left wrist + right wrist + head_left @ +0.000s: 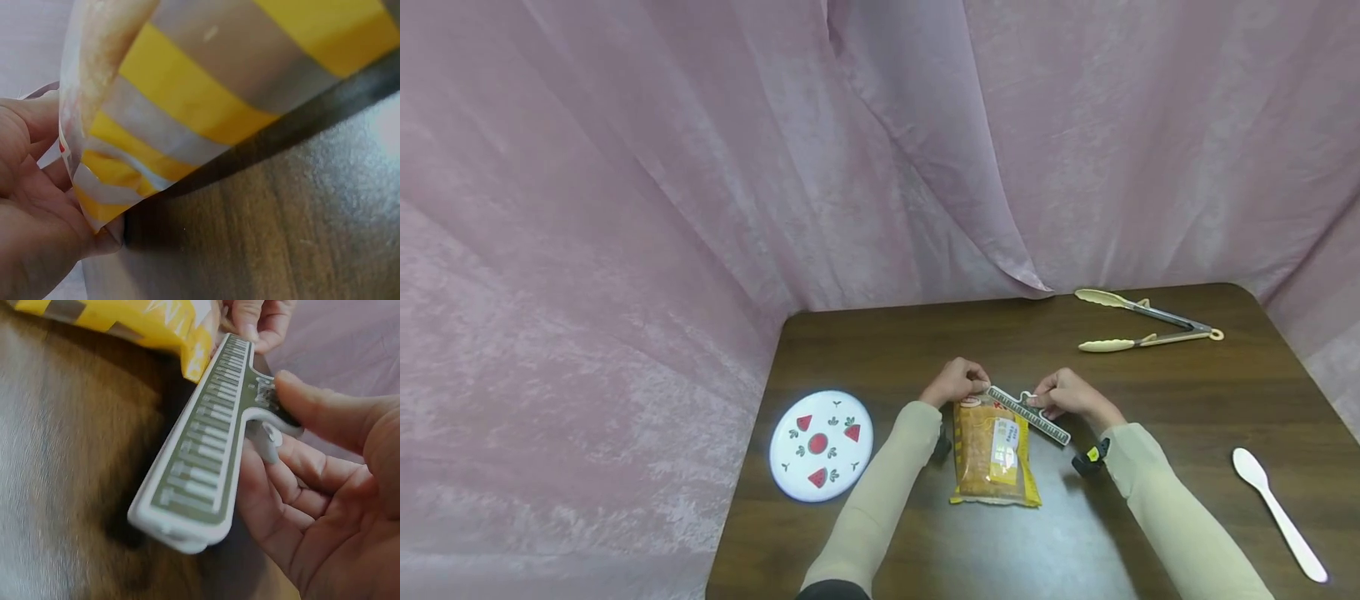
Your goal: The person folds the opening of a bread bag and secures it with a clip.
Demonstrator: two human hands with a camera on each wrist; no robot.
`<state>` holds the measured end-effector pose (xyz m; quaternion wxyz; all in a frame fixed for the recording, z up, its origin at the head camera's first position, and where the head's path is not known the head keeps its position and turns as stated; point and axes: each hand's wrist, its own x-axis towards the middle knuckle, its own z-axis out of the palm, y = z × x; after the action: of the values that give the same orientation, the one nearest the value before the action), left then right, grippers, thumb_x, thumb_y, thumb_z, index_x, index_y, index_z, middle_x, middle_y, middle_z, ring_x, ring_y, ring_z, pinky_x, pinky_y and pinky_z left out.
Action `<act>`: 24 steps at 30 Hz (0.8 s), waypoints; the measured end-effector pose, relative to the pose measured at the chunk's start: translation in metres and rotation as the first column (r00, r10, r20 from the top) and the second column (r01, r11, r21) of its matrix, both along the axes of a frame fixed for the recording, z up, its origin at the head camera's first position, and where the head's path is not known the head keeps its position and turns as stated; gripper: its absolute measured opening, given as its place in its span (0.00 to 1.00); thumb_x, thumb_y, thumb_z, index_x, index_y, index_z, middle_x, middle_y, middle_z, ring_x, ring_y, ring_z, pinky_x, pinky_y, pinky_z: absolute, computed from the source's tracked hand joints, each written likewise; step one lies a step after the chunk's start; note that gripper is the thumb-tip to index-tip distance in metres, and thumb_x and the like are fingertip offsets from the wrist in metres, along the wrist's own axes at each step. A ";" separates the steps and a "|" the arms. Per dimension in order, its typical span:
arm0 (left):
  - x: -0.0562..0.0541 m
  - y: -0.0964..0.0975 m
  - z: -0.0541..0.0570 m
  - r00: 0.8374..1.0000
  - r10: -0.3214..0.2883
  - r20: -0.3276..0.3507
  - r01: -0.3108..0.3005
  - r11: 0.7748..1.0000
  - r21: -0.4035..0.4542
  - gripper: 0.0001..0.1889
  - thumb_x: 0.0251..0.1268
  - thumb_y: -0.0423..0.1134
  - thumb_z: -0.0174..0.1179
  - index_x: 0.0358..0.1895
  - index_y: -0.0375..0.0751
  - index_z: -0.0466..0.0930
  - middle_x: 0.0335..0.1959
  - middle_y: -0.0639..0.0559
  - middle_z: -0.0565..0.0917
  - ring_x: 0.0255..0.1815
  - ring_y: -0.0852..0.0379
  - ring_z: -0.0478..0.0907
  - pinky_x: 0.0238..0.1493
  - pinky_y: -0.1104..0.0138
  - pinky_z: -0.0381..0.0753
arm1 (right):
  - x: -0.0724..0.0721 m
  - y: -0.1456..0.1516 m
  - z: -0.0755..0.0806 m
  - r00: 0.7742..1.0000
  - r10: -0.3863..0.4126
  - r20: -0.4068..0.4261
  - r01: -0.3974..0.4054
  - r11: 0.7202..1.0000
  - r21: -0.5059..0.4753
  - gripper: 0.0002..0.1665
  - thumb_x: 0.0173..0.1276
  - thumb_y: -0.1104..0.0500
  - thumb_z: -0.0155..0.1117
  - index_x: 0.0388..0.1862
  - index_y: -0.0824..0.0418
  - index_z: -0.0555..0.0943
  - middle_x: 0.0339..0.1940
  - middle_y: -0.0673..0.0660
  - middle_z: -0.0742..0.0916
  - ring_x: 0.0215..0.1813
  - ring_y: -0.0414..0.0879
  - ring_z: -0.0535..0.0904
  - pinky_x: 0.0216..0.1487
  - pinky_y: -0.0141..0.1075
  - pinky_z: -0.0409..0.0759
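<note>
Both hands: right hand [1071, 393] pinches the clip [1030, 414] by its handle; left hand [957, 382] pinches the bag [985, 458] at a top corner.
Clip: slanting at the bag's top; right wrist alone reveals piano keys; its bite's hard to judge.
Bag: on the surface [1157, 400], partly hiding left hand in left wrist view.

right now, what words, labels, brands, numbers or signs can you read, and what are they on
Nothing reads clearly enough to quote.
Yellow bag: white label and red print too small; white lettering blurred.
Clip: handle mark blurred.
Right-wrist device: yellow mark too small.
</note>
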<state>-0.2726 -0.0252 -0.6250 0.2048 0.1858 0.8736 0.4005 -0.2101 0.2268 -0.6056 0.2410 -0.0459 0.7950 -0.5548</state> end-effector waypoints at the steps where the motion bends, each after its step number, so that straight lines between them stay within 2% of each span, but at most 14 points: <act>1: 0.000 0.000 0.000 1.000 0.002 -0.002 -0.002 1.000 -0.004 0.04 0.68 0.37 0.67 0.35 0.44 0.88 0.32 0.58 0.84 0.35 0.63 0.76 0.40 0.71 0.75 | 0.000 0.000 0.000 1.000 0.009 0.002 -0.009 1.000 0.004 0.12 0.65 0.66 0.71 0.35 0.78 0.84 0.24 0.54 0.85 0.26 0.44 0.80 0.29 0.38 0.84; 4: 0.002 0.000 0.003 1.000 -0.003 -0.006 0.003 1.000 -0.010 0.04 0.69 0.37 0.67 0.35 0.43 0.88 0.31 0.58 0.84 0.35 0.63 0.76 0.40 0.71 0.75 | 0.001 0.001 0.000 0.999 0.049 -0.016 -0.048 0.998 0.030 0.13 0.66 0.64 0.71 0.37 0.77 0.83 0.25 0.54 0.85 0.27 0.45 0.81 0.30 0.39 0.84; 9: 0.005 0.001 0.009 1.000 -0.019 -0.010 0.019 1.000 -0.003 0.05 0.69 0.37 0.66 0.37 0.41 0.88 0.32 0.58 0.85 0.35 0.64 0.76 0.43 0.71 0.75 | 0.001 0.003 0.001 0.994 0.096 -0.051 -0.091 0.992 0.089 0.12 0.65 0.63 0.71 0.35 0.74 0.84 0.22 0.54 0.84 0.23 0.45 0.79 0.26 0.38 0.82; 16: 0.007 0.002 0.007 1.000 0.007 -0.013 -0.007 1.000 -0.004 0.04 0.69 0.38 0.66 0.37 0.43 0.89 0.33 0.59 0.85 0.36 0.64 0.76 0.43 0.71 0.75 | 0.000 0.001 0.003 0.991 0.121 -0.062 -0.113 0.987 0.114 0.09 0.63 0.64 0.73 0.31 0.71 0.84 0.22 0.52 0.84 0.23 0.43 0.79 0.27 0.39 0.83; 24: 0.007 -0.001 0.004 1.000 0.017 -0.024 -0.016 1.000 0.023 0.04 0.68 0.39 0.67 0.39 0.44 0.89 0.33 0.59 0.85 0.36 0.64 0.77 0.41 0.71 0.76 | 0.002 0.002 0.005 0.989 0.129 -0.066 -0.124 0.989 0.079 0.08 0.60 0.67 0.72 0.32 0.73 0.84 0.23 0.53 0.85 0.25 0.45 0.80 0.30 0.42 0.84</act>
<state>-0.2651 -0.0261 -0.6207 0.1889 0.1856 0.8729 0.4097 -0.2084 0.2283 -0.6009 0.2490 -0.1068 0.8187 -0.5063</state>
